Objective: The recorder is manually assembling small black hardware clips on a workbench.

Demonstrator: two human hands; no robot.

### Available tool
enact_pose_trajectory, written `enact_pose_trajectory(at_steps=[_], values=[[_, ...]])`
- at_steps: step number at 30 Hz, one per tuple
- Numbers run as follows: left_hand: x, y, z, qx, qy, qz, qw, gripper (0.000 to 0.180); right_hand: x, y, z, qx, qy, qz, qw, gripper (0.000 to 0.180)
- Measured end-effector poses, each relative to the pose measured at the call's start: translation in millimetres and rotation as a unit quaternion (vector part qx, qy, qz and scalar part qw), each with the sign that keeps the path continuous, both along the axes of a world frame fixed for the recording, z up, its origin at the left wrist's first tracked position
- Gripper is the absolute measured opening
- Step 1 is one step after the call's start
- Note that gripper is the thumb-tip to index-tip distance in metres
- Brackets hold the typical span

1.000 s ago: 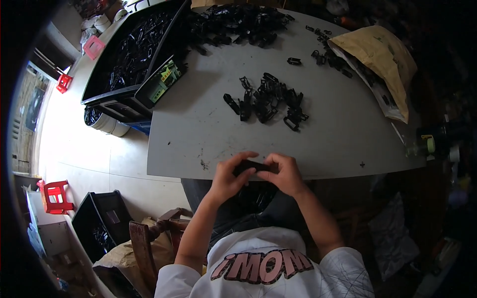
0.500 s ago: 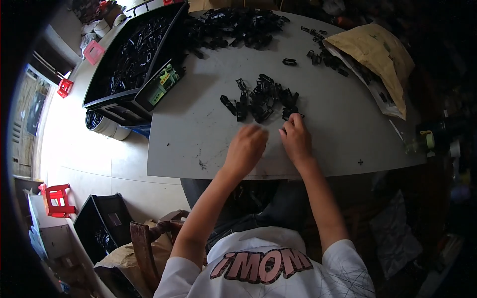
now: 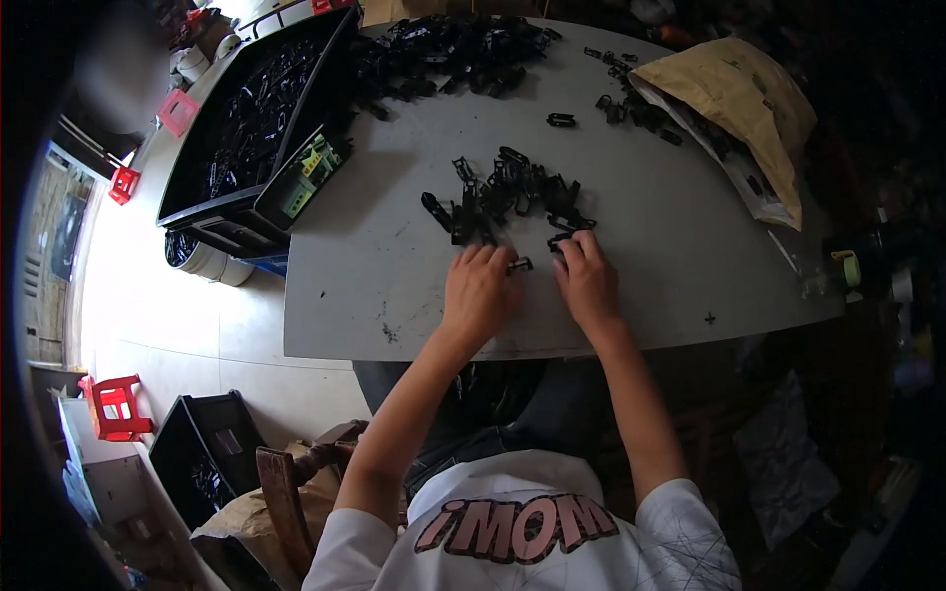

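A loose pile of small black frame-shaped plastic parts (image 3: 512,187) lies on the grey table in front of me. My left hand (image 3: 478,291) is at the near left side of this pile, fingers curled. One small black part (image 3: 520,264) sticks out by its thumb side, gripped there. Just to the right, my right hand (image 3: 589,281) has its thumb and fingertips closed on another black part (image 3: 560,240) at the pile's near right edge. The fingers hide most of both parts.
A big black crate (image 3: 227,212) full of black parts stands left of the table (image 3: 670,256), a phone-like screen (image 3: 305,177) leaning on it. A larger heap (image 3: 453,54) lies at the back. An open brown sack (image 3: 739,108) spills parts at right.
My left hand has moved slightly forward to the pile's near edge, and a black part now shows beside its thumb. The right hand stays at its part, drawing it slightly nearer.
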State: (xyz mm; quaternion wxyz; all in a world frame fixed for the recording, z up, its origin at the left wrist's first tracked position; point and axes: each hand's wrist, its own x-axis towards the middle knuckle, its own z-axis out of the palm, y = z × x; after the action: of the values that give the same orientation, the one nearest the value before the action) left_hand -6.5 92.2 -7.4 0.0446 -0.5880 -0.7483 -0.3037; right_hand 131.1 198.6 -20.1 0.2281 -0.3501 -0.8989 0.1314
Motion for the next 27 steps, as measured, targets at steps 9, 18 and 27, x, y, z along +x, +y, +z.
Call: enact_pose_trajectory(at_steps=[9,18,27], values=[[7,-16,-3,-0.058,-0.065,-0.026,0.996,0.015,10,12,2,0.116,0.009,0.072,0.991,0.024],[-22,0,-2,-0.075,-0.012,0.067,0.995,0.027,21,-11,6,-0.204,0.25,0.058,0.945,0.034],[-37,-12,-7,-0.137,-0.035,0.112,0.984,0.025,18,-22,18,-0.104,0.093,0.13,0.982,0.028]])
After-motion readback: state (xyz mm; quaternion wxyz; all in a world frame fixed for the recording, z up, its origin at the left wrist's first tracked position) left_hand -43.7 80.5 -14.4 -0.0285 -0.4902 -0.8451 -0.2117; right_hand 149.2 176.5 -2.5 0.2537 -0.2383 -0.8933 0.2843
